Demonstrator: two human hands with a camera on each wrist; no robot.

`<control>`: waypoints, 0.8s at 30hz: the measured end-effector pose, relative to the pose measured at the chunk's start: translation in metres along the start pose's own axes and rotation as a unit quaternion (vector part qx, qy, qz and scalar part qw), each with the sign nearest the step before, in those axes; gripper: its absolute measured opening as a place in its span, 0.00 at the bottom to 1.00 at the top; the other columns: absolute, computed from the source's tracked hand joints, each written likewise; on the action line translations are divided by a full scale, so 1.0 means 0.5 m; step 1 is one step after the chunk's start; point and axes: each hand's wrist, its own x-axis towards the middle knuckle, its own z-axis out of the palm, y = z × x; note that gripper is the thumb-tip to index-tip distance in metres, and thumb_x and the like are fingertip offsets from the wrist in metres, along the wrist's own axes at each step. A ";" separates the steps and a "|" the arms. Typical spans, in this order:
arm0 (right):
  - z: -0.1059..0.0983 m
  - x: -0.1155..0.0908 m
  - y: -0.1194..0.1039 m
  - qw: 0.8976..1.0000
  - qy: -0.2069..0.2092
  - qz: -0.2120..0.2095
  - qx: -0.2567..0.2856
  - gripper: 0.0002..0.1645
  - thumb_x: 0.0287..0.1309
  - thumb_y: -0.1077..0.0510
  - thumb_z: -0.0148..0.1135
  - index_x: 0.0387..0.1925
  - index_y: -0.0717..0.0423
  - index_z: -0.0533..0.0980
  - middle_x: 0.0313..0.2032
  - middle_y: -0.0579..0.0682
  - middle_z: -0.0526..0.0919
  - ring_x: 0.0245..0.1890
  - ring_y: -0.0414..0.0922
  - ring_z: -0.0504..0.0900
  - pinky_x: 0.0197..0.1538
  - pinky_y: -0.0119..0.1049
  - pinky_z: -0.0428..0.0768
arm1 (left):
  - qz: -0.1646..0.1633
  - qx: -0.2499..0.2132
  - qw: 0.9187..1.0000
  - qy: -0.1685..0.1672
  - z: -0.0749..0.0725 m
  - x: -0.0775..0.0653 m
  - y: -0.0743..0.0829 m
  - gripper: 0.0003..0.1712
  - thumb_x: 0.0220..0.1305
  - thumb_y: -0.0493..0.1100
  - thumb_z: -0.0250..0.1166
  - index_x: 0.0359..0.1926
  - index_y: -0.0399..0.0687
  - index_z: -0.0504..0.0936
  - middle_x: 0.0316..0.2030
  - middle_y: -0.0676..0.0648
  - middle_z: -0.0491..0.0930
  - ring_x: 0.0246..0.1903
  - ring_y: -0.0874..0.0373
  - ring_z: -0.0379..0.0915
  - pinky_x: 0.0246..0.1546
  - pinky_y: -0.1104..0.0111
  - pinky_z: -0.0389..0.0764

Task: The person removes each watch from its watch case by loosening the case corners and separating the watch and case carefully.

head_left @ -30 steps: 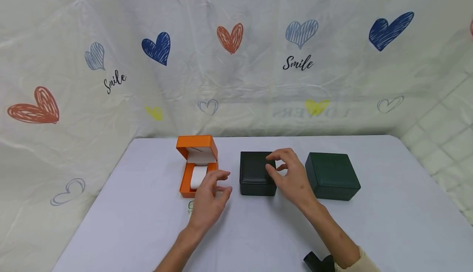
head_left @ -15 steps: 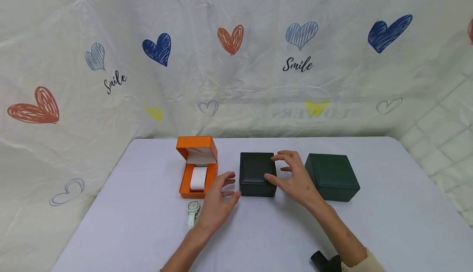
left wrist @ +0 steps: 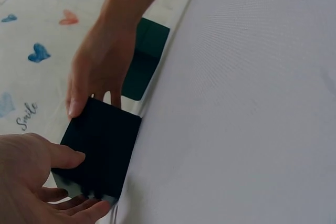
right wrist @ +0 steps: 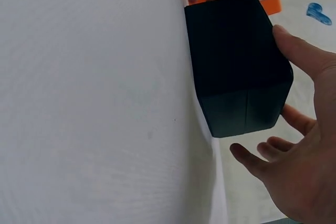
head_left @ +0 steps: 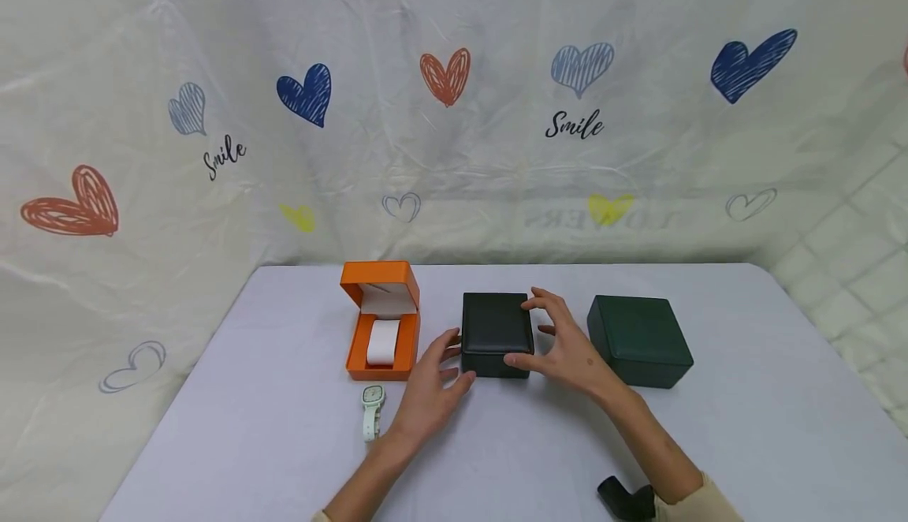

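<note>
A closed black box point(head_left: 495, 325) stands on the table between the two hands. My left hand point(head_left: 429, 400) is at its left side, fingers parted and thumb by the front lower corner; in the left wrist view that thumb overlaps the dark front face point(left wrist: 105, 145). At the other side, my right hand point(head_left: 567, 356) has its thumb at the front right corner and its fingers spread along the right side. The right wrist view shows the thumb on the edge of the black box point(right wrist: 236, 51), with one fingertip point(right wrist: 241, 153) apart from it.
Left of the black box, an orange watch box point(head_left: 352, 352) stands with its lid up and a white cushion point(head_left: 383, 342) inside. A pale green wristwatch point(head_left: 372, 412) lies in front of it. A closed green box point(head_left: 641, 333) is on the right. Behind the table hangs a heart-printed sheet point(head_left: 482, 151).
My left hand has moved right, from the orange box to the black box, uncovering the watch. The right thumb has come down to the black box's front corner. The boxes have not moved.
</note>
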 end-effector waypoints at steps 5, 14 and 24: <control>-0.001 0.005 0.008 0.999 -0.020 -0.013 0.025 0.53 0.45 0.54 0.85 0.68 0.55 0.63 0.81 0.62 0.53 0.78 0.65 0.60 0.66 0.66 0.77 | -0.002 0.012 1.000 0.004 0.007 0.003 -0.003 0.41 0.68 0.37 0.70 0.78 0.42 0.63 0.72 0.41 0.71 0.68 0.45 0.74 0.65 0.54 0.80; -0.001 0.004 0.024 0.997 -0.048 -0.045 0.050 0.59 0.42 0.63 0.85 0.70 0.60 0.57 0.80 0.65 0.54 0.79 0.68 0.56 0.65 0.71 0.74 | 0.002 0.020 1.000 0.008 0.017 0.007 -0.013 0.42 0.66 0.35 0.71 0.78 0.43 0.63 0.73 0.39 0.70 0.68 0.43 0.73 0.65 0.56 0.80; -0.002 0.007 0.031 0.996 -0.048 -0.040 0.065 0.70 0.40 0.65 0.85 0.77 0.59 0.48 0.77 0.65 0.59 0.79 0.66 0.56 0.65 0.70 0.75 | 0.001 0.010 1.000 -0.001 0.016 0.016 -0.014 0.42 0.67 0.34 0.70 0.78 0.45 0.63 0.73 0.40 0.70 0.69 0.44 0.73 0.65 0.56 0.79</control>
